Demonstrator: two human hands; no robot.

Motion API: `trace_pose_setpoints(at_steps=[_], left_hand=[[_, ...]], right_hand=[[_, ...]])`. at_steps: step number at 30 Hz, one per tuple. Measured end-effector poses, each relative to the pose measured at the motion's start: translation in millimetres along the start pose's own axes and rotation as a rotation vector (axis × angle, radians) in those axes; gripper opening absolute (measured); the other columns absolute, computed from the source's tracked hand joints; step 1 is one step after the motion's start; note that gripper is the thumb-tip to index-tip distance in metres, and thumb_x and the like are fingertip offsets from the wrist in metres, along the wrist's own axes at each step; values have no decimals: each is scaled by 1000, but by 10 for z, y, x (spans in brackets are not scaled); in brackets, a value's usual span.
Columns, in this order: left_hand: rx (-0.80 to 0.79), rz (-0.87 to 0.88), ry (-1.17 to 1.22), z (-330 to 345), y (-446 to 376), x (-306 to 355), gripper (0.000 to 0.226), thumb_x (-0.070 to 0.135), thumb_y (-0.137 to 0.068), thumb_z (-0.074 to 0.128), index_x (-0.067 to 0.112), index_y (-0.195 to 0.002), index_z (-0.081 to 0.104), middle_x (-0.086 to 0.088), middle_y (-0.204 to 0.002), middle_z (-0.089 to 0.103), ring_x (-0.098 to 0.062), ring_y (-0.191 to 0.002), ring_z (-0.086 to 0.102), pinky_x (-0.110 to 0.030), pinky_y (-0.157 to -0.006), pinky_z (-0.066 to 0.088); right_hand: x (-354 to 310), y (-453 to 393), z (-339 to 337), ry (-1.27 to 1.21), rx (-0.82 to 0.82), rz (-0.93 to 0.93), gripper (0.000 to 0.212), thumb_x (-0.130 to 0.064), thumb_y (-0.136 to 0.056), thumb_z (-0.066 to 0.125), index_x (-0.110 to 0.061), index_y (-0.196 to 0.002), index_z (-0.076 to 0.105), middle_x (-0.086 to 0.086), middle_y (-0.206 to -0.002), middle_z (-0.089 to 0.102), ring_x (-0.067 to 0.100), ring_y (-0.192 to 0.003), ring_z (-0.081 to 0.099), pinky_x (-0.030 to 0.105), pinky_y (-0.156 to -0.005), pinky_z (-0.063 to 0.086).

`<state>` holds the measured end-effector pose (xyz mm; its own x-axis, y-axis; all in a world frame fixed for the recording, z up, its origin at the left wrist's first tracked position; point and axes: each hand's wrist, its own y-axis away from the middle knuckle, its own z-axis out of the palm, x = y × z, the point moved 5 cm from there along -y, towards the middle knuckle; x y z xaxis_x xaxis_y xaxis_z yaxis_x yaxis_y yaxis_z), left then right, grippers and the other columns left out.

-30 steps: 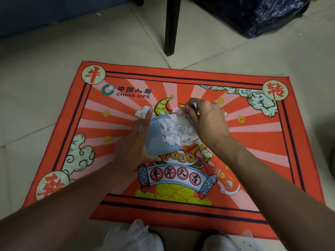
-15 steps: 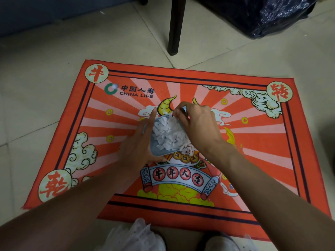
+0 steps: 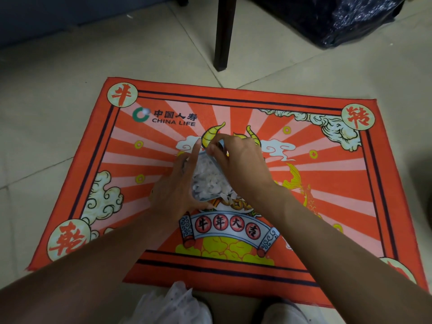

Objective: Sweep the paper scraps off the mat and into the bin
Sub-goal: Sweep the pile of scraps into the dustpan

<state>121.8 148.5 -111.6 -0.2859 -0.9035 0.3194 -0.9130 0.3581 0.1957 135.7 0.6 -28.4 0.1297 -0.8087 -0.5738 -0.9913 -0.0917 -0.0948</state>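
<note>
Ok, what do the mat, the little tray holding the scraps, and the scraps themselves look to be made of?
Mat: looks like thin printed fabric, matte; its edges lie soft and slightly wavy on the tiles. Tray: probably smooth grey-blue plastic, with a rounded, moulded-looking corner; mostly hidden by the left hand and right hand. Scraps: thin white paper, in small torn, curling bits.

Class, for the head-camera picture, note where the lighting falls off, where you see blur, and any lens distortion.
Head view: light dims toward the corners; the mat edges bow from wide-angle distortion; the paper scraps between both hands look soft, individual pieces indistinct; the black bag shows small glints.
</note>
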Motion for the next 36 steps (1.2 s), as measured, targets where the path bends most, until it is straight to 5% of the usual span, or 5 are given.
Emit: trace_pose_setpoints(at_steps=[15, 20, 29, 32, 36], left_hand=[[-56, 143, 57, -51, 96, -235, 149, 76, -43, 78, 41, -151, -18, -1, -162, 5, -28, -91, 63, -19, -40, 34], [19, 159, 107, -167, 173, -303, 135, 80, -51, 73, 44, -153, -9, 3, -157, 18, -29, -106, 60, -41, -57, 58], [148, -95, 266, -209, 376, -598, 29, 49, -101, 36, 32, -123, 41, 10, -107, 61, -11, -83, 64, -31, -55, 50], [189, -117, 132, -149, 358, -570, 32, 49, -101, 33, 22, -97, 50, 7, -67, 57, -10, -56, 58, -30, -42, 40], [240, -161, 32, -79, 305, -619, 61, 64, -97, 20, 23, -76, 61, 7, -60, 57, -14, -52, 57, -25, -41, 31]], right_hand=[[161, -84, -195, -69, 41, 49, 23, -31, -100, 48, -21, -90, 67, 7, -75, 70, 34, -69, 60, 44, -63, 52], [232, -78, -260, -71, 59, 68, 21, -30, -98, 50, -23, -89, 67, 6, -76, 70, 32, -68, 61, 42, -61, 51], [342, -222, -384, -101, 43, 98, 11, -24, -98, 57, -21, -100, 66, 3, -81, 71, 25, -76, 66, 38, -67, 53], [316, -289, -386, -147, -8, 76, 16, -25, -98, 58, -22, -113, 62, -3, -85, 72, 21, -83, 68, 36, -75, 55], [262, -396, -352, -148, -76, 34, 12, -20, -98, 58, -19, -109, 59, -2, -88, 75, 16, -84, 69, 31, -73, 54]])
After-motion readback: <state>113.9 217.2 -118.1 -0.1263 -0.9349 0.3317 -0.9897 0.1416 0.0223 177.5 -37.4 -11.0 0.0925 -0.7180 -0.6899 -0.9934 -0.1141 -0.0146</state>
